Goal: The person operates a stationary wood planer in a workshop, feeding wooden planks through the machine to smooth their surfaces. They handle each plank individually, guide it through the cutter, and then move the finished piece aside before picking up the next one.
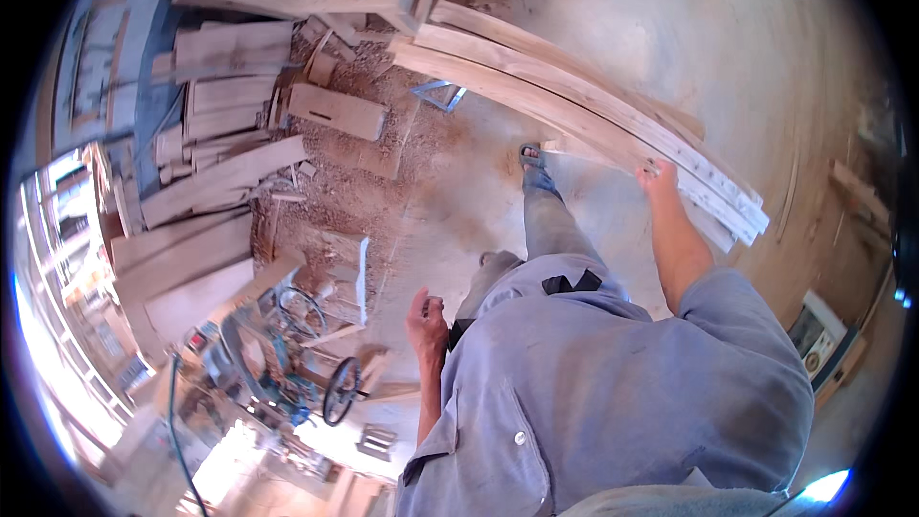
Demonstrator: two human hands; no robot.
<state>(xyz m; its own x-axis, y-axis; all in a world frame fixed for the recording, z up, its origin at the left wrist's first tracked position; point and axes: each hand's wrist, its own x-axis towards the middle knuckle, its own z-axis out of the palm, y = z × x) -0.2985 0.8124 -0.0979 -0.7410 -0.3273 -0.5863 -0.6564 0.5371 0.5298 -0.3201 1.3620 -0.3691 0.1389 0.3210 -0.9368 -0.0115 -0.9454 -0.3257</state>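
Handling planks (584, 101), I judge: my right hand (657, 178) touches them, grip unclear; left hand (428, 323) apart, loosely open; lifting would need both.

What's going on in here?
A person stands among timber, their right hand on the edge of a group of long pale boards; how firm its grip is can't be told. The left hand is beside the body, loosely curled, with nothing clearly held. More planks are piled to the left, and a machine with a black handwheel stands at the lower left.
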